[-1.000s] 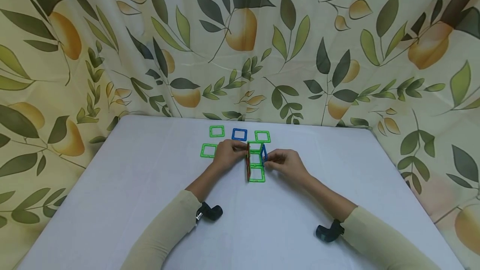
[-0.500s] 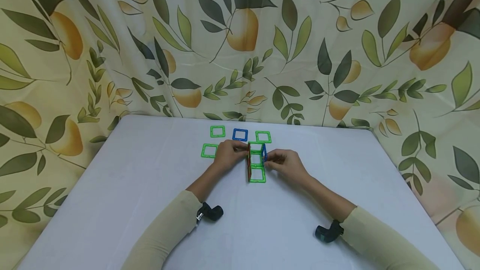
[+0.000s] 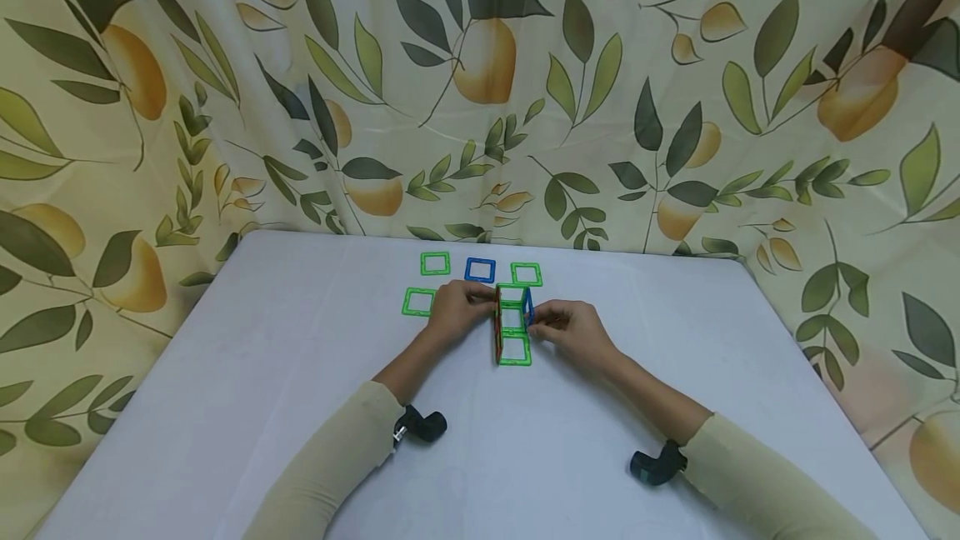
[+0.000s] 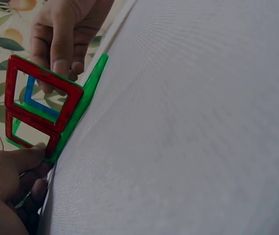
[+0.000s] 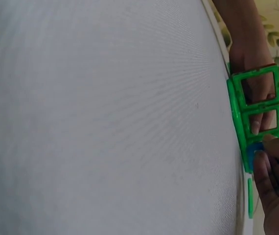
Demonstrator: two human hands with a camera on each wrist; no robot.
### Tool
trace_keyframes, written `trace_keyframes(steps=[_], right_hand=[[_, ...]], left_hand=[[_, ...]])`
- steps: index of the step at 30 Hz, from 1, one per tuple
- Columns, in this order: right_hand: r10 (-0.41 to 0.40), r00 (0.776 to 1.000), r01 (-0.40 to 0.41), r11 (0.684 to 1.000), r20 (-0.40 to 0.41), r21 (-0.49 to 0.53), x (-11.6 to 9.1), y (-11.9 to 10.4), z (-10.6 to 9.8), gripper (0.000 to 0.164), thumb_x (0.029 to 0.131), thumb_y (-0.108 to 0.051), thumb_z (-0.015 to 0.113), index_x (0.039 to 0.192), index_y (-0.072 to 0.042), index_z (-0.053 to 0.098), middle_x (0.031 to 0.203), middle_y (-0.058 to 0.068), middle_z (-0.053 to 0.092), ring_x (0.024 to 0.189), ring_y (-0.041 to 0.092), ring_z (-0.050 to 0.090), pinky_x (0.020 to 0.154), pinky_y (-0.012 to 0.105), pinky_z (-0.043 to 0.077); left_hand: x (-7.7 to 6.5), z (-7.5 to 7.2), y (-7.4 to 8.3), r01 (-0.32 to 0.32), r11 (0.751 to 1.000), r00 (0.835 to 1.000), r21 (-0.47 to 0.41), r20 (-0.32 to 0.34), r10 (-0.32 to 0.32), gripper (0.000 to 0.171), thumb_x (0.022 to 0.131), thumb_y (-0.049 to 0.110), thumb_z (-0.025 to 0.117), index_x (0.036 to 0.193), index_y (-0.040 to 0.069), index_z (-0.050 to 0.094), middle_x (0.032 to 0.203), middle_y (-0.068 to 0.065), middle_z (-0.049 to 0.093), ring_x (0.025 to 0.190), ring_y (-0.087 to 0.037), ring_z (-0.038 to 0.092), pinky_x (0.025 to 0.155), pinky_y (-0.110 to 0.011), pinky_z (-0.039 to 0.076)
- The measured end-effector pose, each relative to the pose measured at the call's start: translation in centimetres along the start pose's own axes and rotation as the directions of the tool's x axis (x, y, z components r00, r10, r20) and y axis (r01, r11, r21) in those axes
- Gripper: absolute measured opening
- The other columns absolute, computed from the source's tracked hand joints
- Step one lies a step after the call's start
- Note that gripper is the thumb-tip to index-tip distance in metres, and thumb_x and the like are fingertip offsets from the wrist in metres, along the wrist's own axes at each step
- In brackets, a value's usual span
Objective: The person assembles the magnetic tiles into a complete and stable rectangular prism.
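A structure of square magnetic tiles stands at the middle of the table. Green tiles (image 3: 514, 362) lie in a row as its base, and red tiles (image 4: 71, 111) rise upright along the left side. My left hand (image 3: 456, 307) grips the far end of this red wall, its thumb over a lower corner in the left wrist view. On the right side a blue tile (image 3: 528, 307) stands upright, pinched between the thumb and fingers of my right hand (image 3: 573, 327). Seen from the right wrist, the wall's inner face shows green frames (image 5: 259, 106), and my fingers cover most of the blue tile.
Behind the structure lie a loose blue tile (image 3: 480, 280) and green tiles to its left (image 3: 422, 263) and right (image 3: 525, 264). Another green tile (image 3: 407, 302) sits partly behind my left hand. A patterned curtain (image 3: 480, 148) hangs past the table's (image 3: 300, 340) far edge.
Both hands keep their places at the red wall and the blue tile. The whole view shifts very slightly; nothing else visibly moves.
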State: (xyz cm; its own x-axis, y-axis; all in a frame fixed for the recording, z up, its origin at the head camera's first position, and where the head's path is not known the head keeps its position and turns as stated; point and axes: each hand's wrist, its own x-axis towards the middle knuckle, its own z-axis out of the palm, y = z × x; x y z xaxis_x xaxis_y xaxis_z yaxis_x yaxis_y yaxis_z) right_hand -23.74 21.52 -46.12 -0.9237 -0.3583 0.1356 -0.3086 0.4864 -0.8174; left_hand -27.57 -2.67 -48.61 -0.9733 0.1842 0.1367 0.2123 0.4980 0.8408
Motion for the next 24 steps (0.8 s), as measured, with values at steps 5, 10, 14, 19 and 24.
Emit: trace_keyframes(steps=[5, 10, 14, 19, 24], right_hand=[[-0.016, 1.000, 0.016, 1.000, 0.007, 0.002, 0.0, 0.0, 0.0, 0.017, 0.090, 0.004, 0.079, 0.106, 0.003, 0.077, 0.100, 0.009, 0.077, 0.085, 0.021, 0.072, 0.074, 0.025, 0.058], [-0.024, 1.000, 0.024, 1.000, 0.005, -0.008, 0.0, 0.1, 0.0, 0.018, 0.090, 0.006, 0.079, 0.107, 0.006, 0.076, 0.099, 0.011, 0.077, 0.087, 0.024, 0.072, 0.074, 0.024, 0.057], [-0.022, 1.000, 0.022, 0.999, -0.008, -0.025, 0.2, 0.2, -0.3, 0.018, 0.089, 0.007, 0.078, 0.107, 0.006, 0.076, 0.099, 0.013, 0.077, 0.088, 0.026, 0.071, 0.075, 0.024, 0.057], [0.004, 0.999, -0.006, 0.999, -0.039, -0.046, 0.6, 0.6, -0.9, 0.016, 0.092, 0.005, 0.076, 0.107, 0.000, 0.078, 0.101, 0.008, 0.078, 0.092, 0.022, 0.071, 0.079, 0.025, 0.056], [0.030, 0.997, -0.034, 0.998, -0.070, -0.055, 1.0, 1.4, -1.4, 0.017, 0.093, 0.003, 0.076, 0.109, -0.002, 0.077, 0.101, 0.007, 0.077, 0.094, 0.022, 0.071, 0.080, 0.024, 0.055]], left_hand=[[0.0, 0.1, 0.0, -0.010, 1.000, 1.000, 0.002, -0.002, 0.010, 0.020, 0.092, 0.017, 0.084, 0.111, 0.011, 0.082, 0.106, 0.001, 0.079, 0.091, -0.014, 0.068, 0.078, -0.032, 0.052], [0.0, 0.1, 0.0, -0.013, 1.000, 1.000, 0.005, -0.008, 0.013, 0.020, 0.092, 0.016, 0.084, 0.111, 0.011, 0.082, 0.107, 0.000, 0.079, 0.093, -0.015, 0.069, 0.080, -0.033, 0.053], [0.0, 0.1, 0.1, -0.009, 1.000, 1.000, -0.004, -0.008, 0.009, 0.019, 0.092, 0.017, 0.084, 0.111, 0.012, 0.083, 0.107, 0.001, 0.079, 0.092, -0.014, 0.067, 0.079, -0.033, 0.053], [0.0, 0.0, 0.0, -0.004, 1.000, 1.000, -0.010, -0.007, 0.004, 0.019, 0.092, 0.016, 0.083, 0.111, 0.012, 0.082, 0.107, 0.001, 0.079, 0.091, -0.014, 0.067, 0.078, -0.032, 0.052], [0.0, 0.1, -0.1, -0.004, 1.000, 1.000, -0.004, -0.004, 0.004, 0.019, 0.092, 0.017, 0.083, 0.112, 0.013, 0.082, 0.109, 0.001, 0.079, 0.092, -0.014, 0.066, 0.079, -0.032, 0.052]])
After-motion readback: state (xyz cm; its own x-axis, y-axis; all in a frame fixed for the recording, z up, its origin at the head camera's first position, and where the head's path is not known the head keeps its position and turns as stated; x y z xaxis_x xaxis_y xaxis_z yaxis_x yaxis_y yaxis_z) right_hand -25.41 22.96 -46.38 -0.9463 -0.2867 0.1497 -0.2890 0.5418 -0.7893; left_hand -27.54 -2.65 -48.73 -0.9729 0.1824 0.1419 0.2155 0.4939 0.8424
